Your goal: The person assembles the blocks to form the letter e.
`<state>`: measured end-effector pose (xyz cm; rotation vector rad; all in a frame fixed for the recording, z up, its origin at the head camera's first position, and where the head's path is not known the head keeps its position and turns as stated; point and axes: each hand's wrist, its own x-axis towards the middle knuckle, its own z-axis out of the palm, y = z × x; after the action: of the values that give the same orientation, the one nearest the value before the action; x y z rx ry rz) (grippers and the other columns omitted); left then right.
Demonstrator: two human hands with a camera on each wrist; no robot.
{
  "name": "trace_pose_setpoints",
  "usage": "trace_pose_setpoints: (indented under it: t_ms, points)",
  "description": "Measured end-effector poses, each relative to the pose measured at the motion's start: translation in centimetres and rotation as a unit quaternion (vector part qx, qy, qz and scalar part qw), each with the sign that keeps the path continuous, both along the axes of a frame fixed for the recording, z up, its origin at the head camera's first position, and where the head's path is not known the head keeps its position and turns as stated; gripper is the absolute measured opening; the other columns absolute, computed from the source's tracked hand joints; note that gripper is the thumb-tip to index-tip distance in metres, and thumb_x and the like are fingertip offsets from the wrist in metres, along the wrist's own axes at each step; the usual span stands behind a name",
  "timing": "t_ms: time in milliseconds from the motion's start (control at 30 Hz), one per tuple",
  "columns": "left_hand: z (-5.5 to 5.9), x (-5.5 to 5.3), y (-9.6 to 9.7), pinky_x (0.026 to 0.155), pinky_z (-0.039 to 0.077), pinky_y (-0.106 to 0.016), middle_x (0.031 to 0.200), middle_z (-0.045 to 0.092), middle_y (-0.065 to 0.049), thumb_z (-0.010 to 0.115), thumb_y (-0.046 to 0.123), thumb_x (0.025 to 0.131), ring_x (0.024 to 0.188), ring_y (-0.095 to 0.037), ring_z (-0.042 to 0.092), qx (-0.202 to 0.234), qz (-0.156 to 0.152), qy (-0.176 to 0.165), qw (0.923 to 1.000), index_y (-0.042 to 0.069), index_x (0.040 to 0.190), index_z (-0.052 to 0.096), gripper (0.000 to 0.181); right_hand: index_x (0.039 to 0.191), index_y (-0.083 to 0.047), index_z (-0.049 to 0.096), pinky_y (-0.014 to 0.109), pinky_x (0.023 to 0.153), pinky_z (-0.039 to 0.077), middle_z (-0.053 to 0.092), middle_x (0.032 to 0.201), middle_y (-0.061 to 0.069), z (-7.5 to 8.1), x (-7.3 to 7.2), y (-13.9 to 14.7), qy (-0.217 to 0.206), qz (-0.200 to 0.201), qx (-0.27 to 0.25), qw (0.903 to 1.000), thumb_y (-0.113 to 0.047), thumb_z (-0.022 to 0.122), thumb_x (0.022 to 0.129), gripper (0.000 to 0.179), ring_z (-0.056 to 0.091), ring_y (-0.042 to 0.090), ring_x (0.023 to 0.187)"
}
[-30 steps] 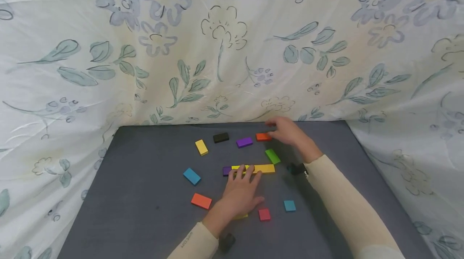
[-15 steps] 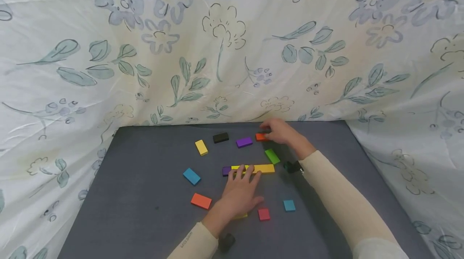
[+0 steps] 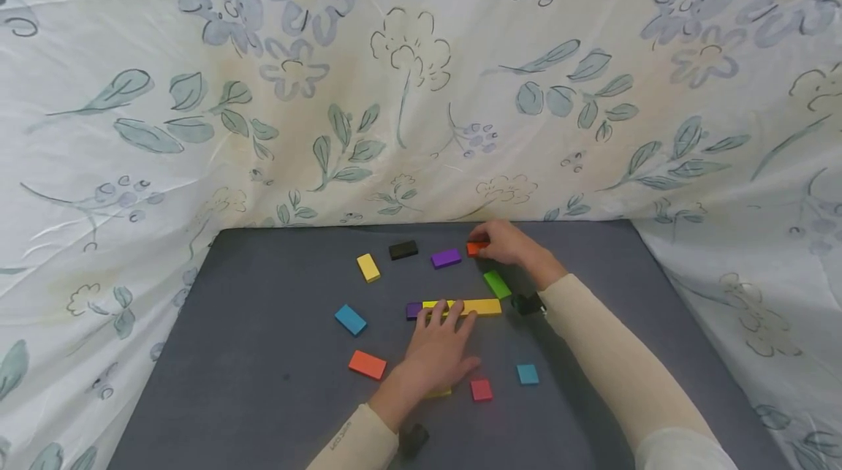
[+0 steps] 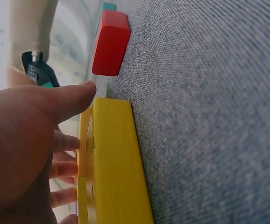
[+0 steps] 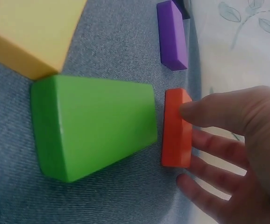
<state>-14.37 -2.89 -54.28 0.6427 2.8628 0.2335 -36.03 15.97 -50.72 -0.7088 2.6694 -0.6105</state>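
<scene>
At the back of the table my right hand (image 3: 508, 245) pinches an orange-red block (image 5: 172, 140), thumb on the near side and fingers behind it. The block lies on the cloth. My left hand (image 3: 437, 353) is spread, with fingertips on a row of blocks: a purple block (image 3: 413, 311) at the left end, then yellow blocks (image 3: 485, 307) to the right. Below the left palm lies another yellow block (image 4: 118, 158), mostly hidden in the head view. A green block (image 5: 97, 126) sits between the row's right end and the right hand.
Around the row lie a purple block (image 3: 446, 259), a black block (image 3: 403, 250), a pale yellow block (image 3: 368, 267), a blue block (image 3: 351, 319), an orange block (image 3: 367, 365), a red block (image 3: 481, 390) and a teal block (image 3: 528, 374). Floral cloth (image 3: 408, 126) hangs behind the table.
My right hand has moved slightly left and closed its thumb and fingers about the orange-red block. The left hand stays on the row.
</scene>
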Motion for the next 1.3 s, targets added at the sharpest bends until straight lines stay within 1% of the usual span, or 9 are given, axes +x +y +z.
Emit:
trace_pose_setpoints:
  t_ms: [233, 367, 800, 1067, 1300]
  points:
    - [-0.12, -0.21, 0.1, 0.124, 0.027, -0.062, 0.175, 0.03, -0.006, 0.064, 0.066, 0.102, 0.16, -0.037, 0.026, -0.002, 0.001, 0.009, 1.0, 0.027, 0.171, 0.037, 0.083, 0.136, -0.003, 0.074, 0.052, 0.105, 0.052, 0.073, 0.128, 0.014, -0.06, -0.12, -0.13, 0.006, -0.003, 0.007, 1.0, -0.007, 0.077, 0.099, 0.037, 0.067, 0.032, 0.115]
    - [-0.1, -0.23, 0.13, 0.124, 0.027, -0.062, 0.175, 0.03, -0.006, 0.064, 0.066, 0.102, 0.16, -0.036, 0.026, -0.004, 0.002, 0.009, 0.9999, 0.027, 0.171, 0.037, 0.083, 0.135, -0.001, 0.074, 0.052, 0.103, 0.053, 0.073, 0.127, 0.016, -0.11, -0.18, -0.17, 0.006, -0.007, 0.004, 0.9999, -0.008, 0.076, 0.099, 0.037, 0.066, 0.032, 0.111]
    - [-0.07, -0.24, 0.17, 0.124, 0.027, -0.062, 0.175, 0.031, -0.006, 0.064, 0.066, 0.102, 0.159, -0.037, 0.026, -0.005, 0.003, 0.006, 1.0, 0.028, 0.171, 0.038, 0.083, 0.132, -0.002, 0.076, 0.051, 0.099, 0.054, 0.074, 0.123, 0.014, -0.73, -0.33, 0.05, 0.006, -0.017, -0.003, 0.9998, -0.009, 0.077, 0.099, 0.034, 0.066, 0.03, 0.106]
    - [-0.18, -0.13, 0.07, 0.124, 0.027, -0.062, 0.175, 0.031, -0.006, 0.064, 0.065, 0.102, 0.16, -0.036, 0.025, -0.001, 0.002, 0.005, 1.0, 0.027, 0.171, 0.038, 0.083, 0.131, -0.002, 0.076, 0.051, 0.099, 0.054, 0.074, 0.121, 0.013, -0.55, 0.01, -0.03, 0.012, -0.014, -0.005, 0.9998, -0.012, 0.078, 0.099, 0.033, 0.066, 0.03, 0.106]
    - [-0.12, -0.08, 0.11, 0.124, 0.026, -0.062, 0.175, 0.03, -0.006, 0.064, 0.065, 0.102, 0.16, -0.037, 0.024, 0.0, 0.004, 0.003, 1.0, 0.027, 0.171, 0.037, 0.083, 0.13, -0.002, 0.076, 0.051, 0.099, 0.054, 0.074, 0.122, 0.013, -0.33, -0.05, -0.11, 0.01, -0.014, -0.007, 0.9998, -0.013, 0.078, 0.1, 0.032, 0.066, 0.029, 0.106]
